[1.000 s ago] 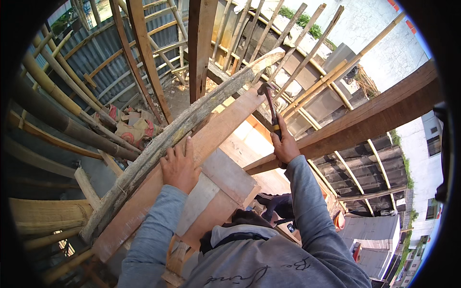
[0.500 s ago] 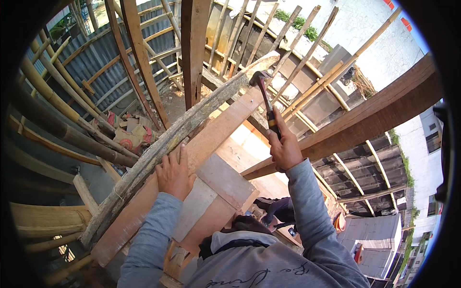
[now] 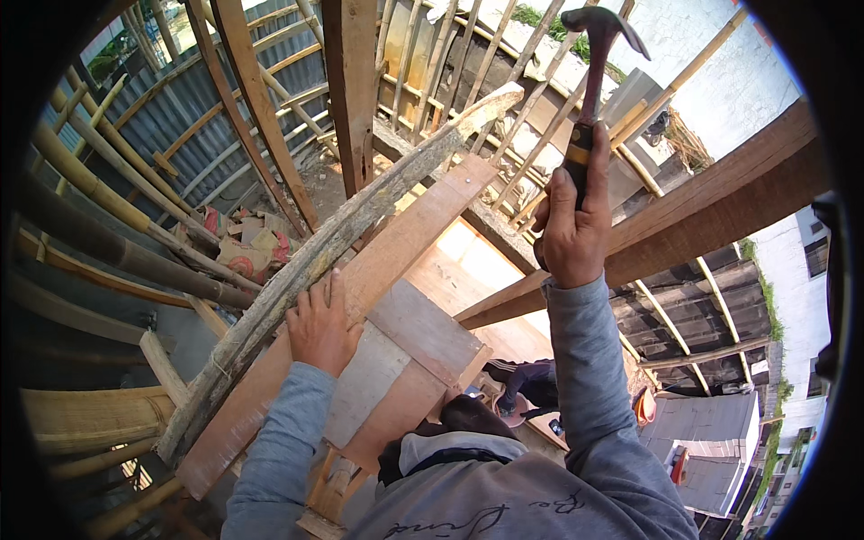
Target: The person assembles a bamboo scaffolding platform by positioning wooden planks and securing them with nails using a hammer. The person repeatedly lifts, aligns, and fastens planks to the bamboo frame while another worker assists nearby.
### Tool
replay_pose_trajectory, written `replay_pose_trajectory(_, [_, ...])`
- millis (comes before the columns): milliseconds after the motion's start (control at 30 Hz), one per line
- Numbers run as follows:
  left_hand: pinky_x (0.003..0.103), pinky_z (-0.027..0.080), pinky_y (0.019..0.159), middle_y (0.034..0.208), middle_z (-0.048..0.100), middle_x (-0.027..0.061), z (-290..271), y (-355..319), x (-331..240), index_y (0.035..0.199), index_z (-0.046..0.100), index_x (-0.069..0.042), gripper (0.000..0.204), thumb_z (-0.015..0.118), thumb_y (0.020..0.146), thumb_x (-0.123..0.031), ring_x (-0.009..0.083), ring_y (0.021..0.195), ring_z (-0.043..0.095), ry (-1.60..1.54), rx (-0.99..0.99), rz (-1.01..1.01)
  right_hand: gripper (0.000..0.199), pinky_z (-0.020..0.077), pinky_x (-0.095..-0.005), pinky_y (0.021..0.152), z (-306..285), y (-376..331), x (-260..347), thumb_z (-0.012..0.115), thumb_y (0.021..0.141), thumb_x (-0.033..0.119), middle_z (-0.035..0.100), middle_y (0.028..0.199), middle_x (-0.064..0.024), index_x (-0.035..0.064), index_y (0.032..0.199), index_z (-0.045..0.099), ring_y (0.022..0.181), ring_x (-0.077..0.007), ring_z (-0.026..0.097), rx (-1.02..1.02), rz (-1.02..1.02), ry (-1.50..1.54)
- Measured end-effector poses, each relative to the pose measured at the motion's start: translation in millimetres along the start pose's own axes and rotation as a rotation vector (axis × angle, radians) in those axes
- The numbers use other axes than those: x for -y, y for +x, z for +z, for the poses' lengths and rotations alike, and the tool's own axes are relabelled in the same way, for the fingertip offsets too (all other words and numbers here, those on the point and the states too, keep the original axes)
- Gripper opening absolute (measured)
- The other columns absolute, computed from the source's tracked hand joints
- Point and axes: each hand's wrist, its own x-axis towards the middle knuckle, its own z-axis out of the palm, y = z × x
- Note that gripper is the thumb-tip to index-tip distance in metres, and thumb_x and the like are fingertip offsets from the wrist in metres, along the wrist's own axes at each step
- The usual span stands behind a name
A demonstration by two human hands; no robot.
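A claw hammer (image 3: 589, 90) with a black and yellow grip is raised at the upper right, and my right hand (image 3: 576, 220) is closed round its handle. Its head is well clear of the wood. My left hand (image 3: 321, 326) lies with fingers stretched over a long reddish-brown plank (image 3: 409, 234), its fingertips near a rough, mortar-crusted board (image 3: 297, 274) that runs alongside. At the plank's far end a nail head (image 3: 468, 180) shows as a small bright spot. Grey and brown panels (image 3: 382, 378) lie beside the plank, near my left forearm.
An upright timber post (image 3: 349, 99) stands beyond the boards, and a thick slanted beam (image 3: 684, 211) crosses by my right forearm. Bamboo poles (image 3: 117, 252) crowd the left. Below, a person in dark clothes (image 3: 531, 382) bends down; torn sacks (image 3: 252, 247) lie on the ground.
My right hand has lifted the hammer up and to the right, away from the plank's far end. My left hand has stayed almost where it was on the plank.
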Motion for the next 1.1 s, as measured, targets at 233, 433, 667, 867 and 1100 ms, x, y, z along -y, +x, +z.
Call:
replay_pose_trajectory(233, [0.046,0.043,0.092,0.125,0.052,0.0127,1.6,-3.9,-0.3,0.147,0.037,-0.009,0.097,0.085,0.066,-0.034,0.031,0.115,0.049,0.015,0.004,-0.017,0.068,0.0511,-0.0456,0.073,12.5,-67.6,-29.6,0.051,0.094,0.015,0.065,0.085,-0.0292,0.0182,0.154,0.021,0.077,-0.0426,0.066,0.46,0.582,-0.28])
replay_pose_trajectory(433, [0.046,0.04,0.097,0.126,0.052,0.0123,-6.9,-3.9,0.0,0.147,0.038,-0.009,0.099,0.084,0.065,-0.04,0.0318,0.119,0.047,-0.098,0.056,-0.069,0.066,0.049,-0.0363,0.064,-13.7,-117.0,-20.6,0.056,0.092,0.008,0.06,0.074,-0.0154,0.0097,0.152,0.027,0.064,-0.0271,0.061,0.37,0.203,-0.129])
replay_pose_trajectory(667, [0.042,0.033,0.106,0.124,0.054,0.0114,0.6,-59.3,24.0,0.144,0.042,-0.007,0.098,0.085,0.064,-0.042,0.03,0.12,0.047,-0.089,-0.076,-0.236,0.057,0.0386,-0.0211,0.054,-47.9,-233.9,-11.2,0.05,0.095,0.004,0.055,0.076,-0.0011,0.0014,0.149,0.032,0.06,-0.006,0.047,0.607,0.619,0.244])
replay_pose_trajectory(867, [0.044,0.033,0.107,0.124,0.054,0.0118,8.5,-71.0,7.9,0.142,0.044,-0.007,0.092,0.083,0.066,-0.042,0.028,0.12,0.047,-0.038,-0.115,-0.25,0.056,0.0391,-0.0207,0.055,-57.4,-247.1,0.1,0.05,0.096,0.008,0.056,0.079,-0.0023,-0.0002,0.149,0.032,0.06,-0.0066,0.047,0.731,0.662,0.353])
replay_pose_trajectory(1100, [0.042,0.048,0.09,0.104,0.062,0.0122,-1.6,-92.8,-8.0,0.104,0.066,0.0,0.047,0.081,0.069,-0.026,0.0298,0.101,0.058,-0.465,-0.751,-0.1,0.058,0.048,-0.0266,0.066,-58.6,-228.2,15.0,0.053,0.094,0.008,0.063,0.087,-0.0102,-0.0024,0.147,0.034,0.069,-0.0126,0.058,0.851,0.451,0.221])
